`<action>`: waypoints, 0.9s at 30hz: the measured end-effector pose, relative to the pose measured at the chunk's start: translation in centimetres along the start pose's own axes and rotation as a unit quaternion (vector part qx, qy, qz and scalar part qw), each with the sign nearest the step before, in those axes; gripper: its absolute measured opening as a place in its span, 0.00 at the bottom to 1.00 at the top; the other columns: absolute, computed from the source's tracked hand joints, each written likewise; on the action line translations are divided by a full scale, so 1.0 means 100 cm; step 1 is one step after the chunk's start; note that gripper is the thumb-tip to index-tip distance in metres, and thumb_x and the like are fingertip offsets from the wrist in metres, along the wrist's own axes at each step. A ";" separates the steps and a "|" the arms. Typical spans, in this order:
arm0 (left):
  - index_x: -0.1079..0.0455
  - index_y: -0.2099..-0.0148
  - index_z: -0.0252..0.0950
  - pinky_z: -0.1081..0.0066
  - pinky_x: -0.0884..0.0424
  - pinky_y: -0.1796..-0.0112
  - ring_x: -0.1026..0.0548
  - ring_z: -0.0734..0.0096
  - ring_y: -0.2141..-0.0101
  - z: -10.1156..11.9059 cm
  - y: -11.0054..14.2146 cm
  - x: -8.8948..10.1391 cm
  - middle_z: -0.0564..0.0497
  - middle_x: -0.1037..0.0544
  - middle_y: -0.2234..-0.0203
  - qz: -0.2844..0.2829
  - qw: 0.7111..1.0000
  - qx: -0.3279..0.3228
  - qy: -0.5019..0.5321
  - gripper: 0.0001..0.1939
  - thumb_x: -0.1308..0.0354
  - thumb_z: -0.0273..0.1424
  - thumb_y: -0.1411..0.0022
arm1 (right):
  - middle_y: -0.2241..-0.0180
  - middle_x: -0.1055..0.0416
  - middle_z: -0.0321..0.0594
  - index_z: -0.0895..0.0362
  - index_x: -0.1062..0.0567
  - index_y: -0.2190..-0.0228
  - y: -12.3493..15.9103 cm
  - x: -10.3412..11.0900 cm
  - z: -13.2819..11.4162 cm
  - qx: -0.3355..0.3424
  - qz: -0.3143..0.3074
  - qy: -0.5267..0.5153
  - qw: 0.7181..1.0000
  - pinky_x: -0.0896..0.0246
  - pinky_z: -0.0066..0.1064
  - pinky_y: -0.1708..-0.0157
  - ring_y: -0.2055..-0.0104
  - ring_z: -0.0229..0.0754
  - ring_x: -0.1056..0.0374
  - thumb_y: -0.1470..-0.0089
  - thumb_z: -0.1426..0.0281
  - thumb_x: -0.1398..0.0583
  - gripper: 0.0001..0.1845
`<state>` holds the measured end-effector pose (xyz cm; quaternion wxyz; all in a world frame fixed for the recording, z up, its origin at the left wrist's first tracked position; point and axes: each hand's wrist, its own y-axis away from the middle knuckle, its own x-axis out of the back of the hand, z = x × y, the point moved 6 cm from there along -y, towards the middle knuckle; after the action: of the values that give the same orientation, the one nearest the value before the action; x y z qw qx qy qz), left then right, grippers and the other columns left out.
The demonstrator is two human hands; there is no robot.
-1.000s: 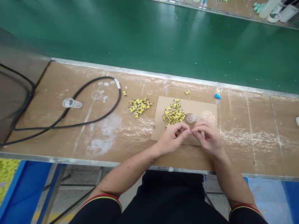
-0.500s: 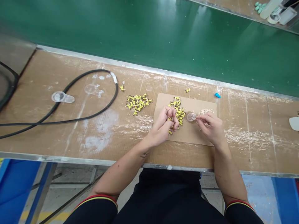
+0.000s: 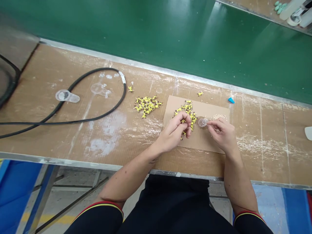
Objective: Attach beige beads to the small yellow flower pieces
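Note:
My left hand hovers over a heap of small yellow parts on a cardboard sheet. Its curled fingers appear to pinch one small yellow piece. My right hand sits beside a small round clear plastic cup, its thumb and forefinger brought close together by the cup's right side. Whatever lies between those fingertips is too small to make out. Partly hidden behind that hand is a patch of small beige beads.
A second heap of yellow parts lies left of the cardboard on the brown-covered bench. Further left are a looped black cable and clear plastic pieces. A small blue wedge sits by the green conveyor belt.
My hands have moved apart from their fingertip-to-fingertip pinch. The left is now over the yellow heap and the right beside the cup. The view has shifted slightly.

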<state>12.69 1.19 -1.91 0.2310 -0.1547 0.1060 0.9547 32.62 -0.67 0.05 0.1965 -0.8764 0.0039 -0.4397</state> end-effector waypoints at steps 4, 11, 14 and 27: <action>0.33 0.51 0.36 0.71 0.32 0.70 0.29 0.77 0.73 -0.002 -0.002 0.000 0.53 0.30 0.67 -0.003 1.000 0.002 0.012 0.10 0.51 0.28 0.32 | 0.76 0.30 0.34 0.54 0.19 0.67 -0.001 0.001 -0.001 -0.006 0.000 0.000 1.000 0.40 0.31 0.73 0.75 0.37 0.35 0.39 0.72 0.37 0.06; 0.41 0.42 0.36 0.71 0.31 0.67 0.28 0.77 0.72 -0.003 -0.003 -0.003 0.46 0.19 0.60 -0.017 1.000 -0.022 -0.005 0.14 0.49 0.34 0.26 | 0.76 0.29 0.34 0.54 0.19 0.67 -0.001 0.000 0.000 -0.007 0.001 -0.006 1.000 0.42 0.31 0.73 0.76 0.37 0.36 0.39 0.72 0.38 0.06; 0.43 0.50 0.39 0.71 0.31 0.66 0.24 0.76 0.70 -0.005 -0.003 -0.003 0.45 0.16 0.59 -0.016 1.000 -0.019 0.010 0.09 0.46 0.35 0.26 | 0.76 0.29 0.34 0.54 0.19 0.68 -0.001 0.001 0.001 -0.014 0.000 -0.012 1.000 0.41 0.31 0.73 0.76 0.37 0.36 0.40 0.72 0.38 0.07; 0.29 0.61 0.35 0.71 0.28 0.64 0.26 0.76 0.71 -0.009 -0.002 -0.016 0.54 0.25 0.73 0.011 0.998 0.039 0.051 0.16 0.29 0.40 0.40 | 0.71 0.28 0.38 0.50 0.21 0.65 0.015 0.010 -0.025 -0.008 0.090 -0.209 0.974 0.35 0.38 0.69 0.69 0.43 0.32 0.38 0.68 0.36 0.02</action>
<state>14.32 0.46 -2.25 0.2208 -0.1928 0.1569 0.9431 31.60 -3.05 1.67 0.2246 -0.9464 0.0449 -0.2277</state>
